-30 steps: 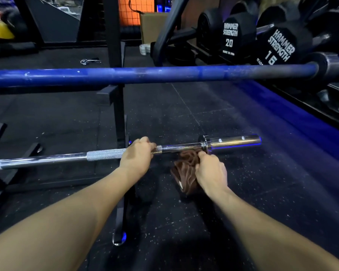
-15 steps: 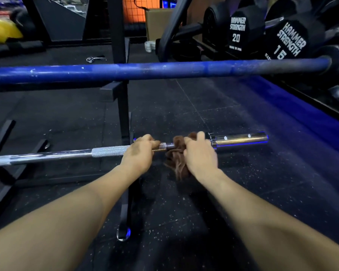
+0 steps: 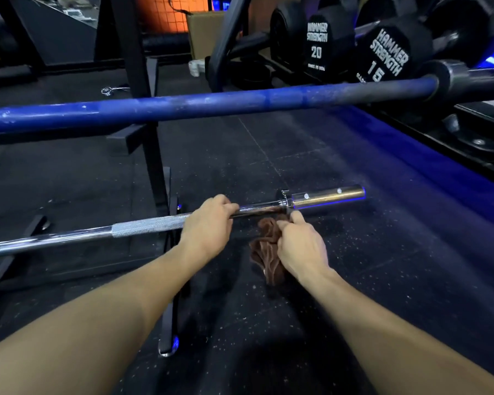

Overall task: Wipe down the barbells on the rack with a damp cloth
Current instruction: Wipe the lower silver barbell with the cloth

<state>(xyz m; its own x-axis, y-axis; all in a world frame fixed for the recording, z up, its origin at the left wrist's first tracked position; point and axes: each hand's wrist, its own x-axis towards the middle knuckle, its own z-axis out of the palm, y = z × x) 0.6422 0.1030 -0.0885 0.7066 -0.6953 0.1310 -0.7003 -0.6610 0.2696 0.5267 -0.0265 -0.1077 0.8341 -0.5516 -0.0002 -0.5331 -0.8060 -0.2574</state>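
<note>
Our right hand is clamped on a crumpled brown cloth, thumb and fingers bunching the top of it against the underside of the thin chrome steel barbell, just inboard of the collar. Most of the cloth hangs loose below the bar, w/ a tail drooping toward the floor. Our left hand is wrapped over the bar shaft a little to the left, fingers curled over the top, right where the knurled grip section ends and the smooth part starts.

Handling, as we judge it: cloth is soft, limp, prob. damp, so it folds round the shaft easily but only the bunched part does any work; the hanging tail wipes nothing. Better to wrap it fully round the bar & pinch it closed. The bar is stiff, long and likely heavy; it looks to rest low on the black steel rack, so it may roll or slide under a push. Smooth chrome = slippery, esp. once wet; knurling gives the sure grip, so the left hand's spot is a good anchor. The polished chrome end sleeve sits just right of the cloth and probably spins, so no good for steadying.

Farther out, a thick blue-painted barbell crosses higher on the rack, well above our hands, paint scuffed, not touched. Beyond it, black rubber hex dumbbells marked 20 and 15 sit on their own shelf. Speckled black rubber floor underneath.
</note>
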